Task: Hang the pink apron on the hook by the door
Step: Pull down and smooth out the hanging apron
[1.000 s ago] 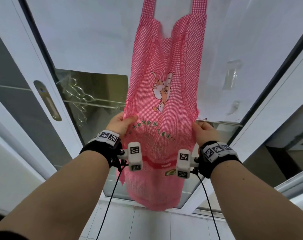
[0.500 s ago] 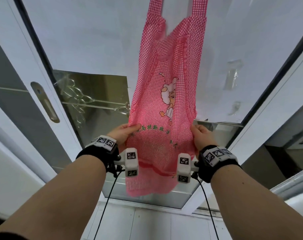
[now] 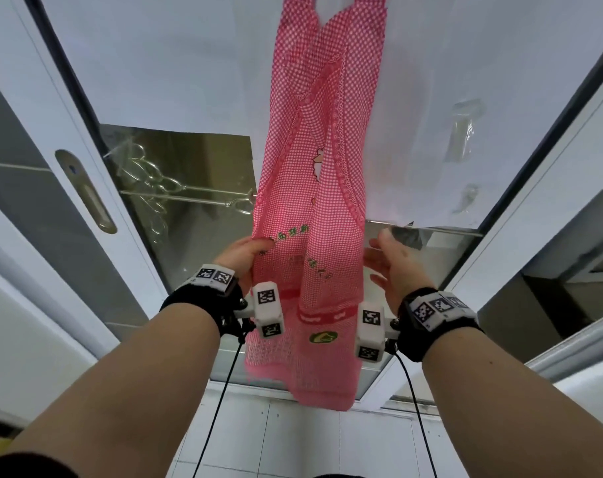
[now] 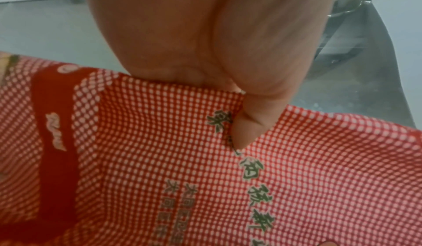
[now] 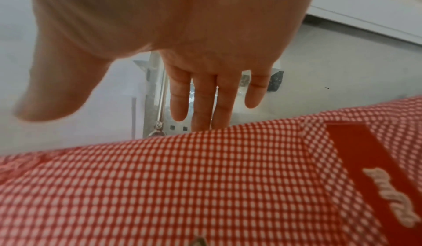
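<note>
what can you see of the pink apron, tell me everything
The pink apron is thin pink-and-white checked cloth with lace trim, a partly folded-in cartoon print, green characters and a red band low down. It hangs lengthwise before the glass door, straps leaving the top of view. The left hand pinches its left edge; the right hand is open beside it.

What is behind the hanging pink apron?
The white door and its glass panel. The hook lies above the frame; behind the apron, the door is covered.
</note>
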